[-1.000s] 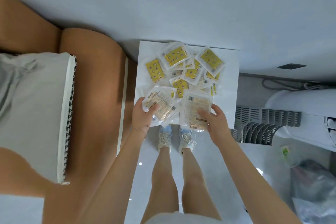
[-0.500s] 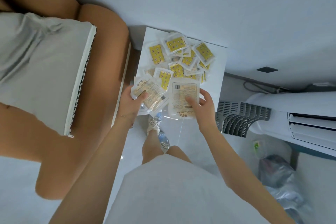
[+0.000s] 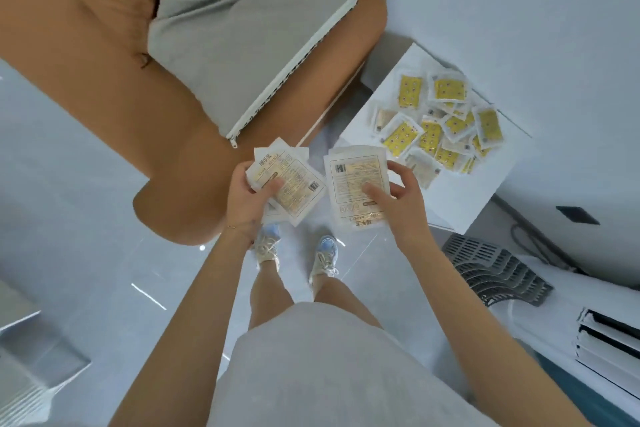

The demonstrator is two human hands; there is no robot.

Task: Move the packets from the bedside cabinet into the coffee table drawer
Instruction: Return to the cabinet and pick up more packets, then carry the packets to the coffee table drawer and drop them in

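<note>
My left hand point(image 3: 251, 198) grips a fanned stack of pale packets point(image 3: 291, 180), printed backs up. A second stack of packets point(image 3: 356, 184) is held in my right hand point(image 3: 398, 204), thumb on its face. Both stacks hang over the floor, off the white bedside cabinet point(image 3: 460, 198), which stands to the upper right. Several yellow-printed packets point(image 3: 440, 121) lie in a heap on its top. The coffee table drawer is not in view.
A brown bed frame point(image 3: 104, 80) with a grey pillow point(image 3: 242, 28) fills the upper left. A white air-conditioner unit point(image 3: 554, 315) with a grey grille lies at the right. My feet point(image 3: 294, 253) stand on glossy floor tiles; a pale object point(image 3: 27, 357) sits lower left.
Both hands lifted their packet stacks off the cabinet and drew them back. The view swung left, so the cabinet now sits at the upper right.
</note>
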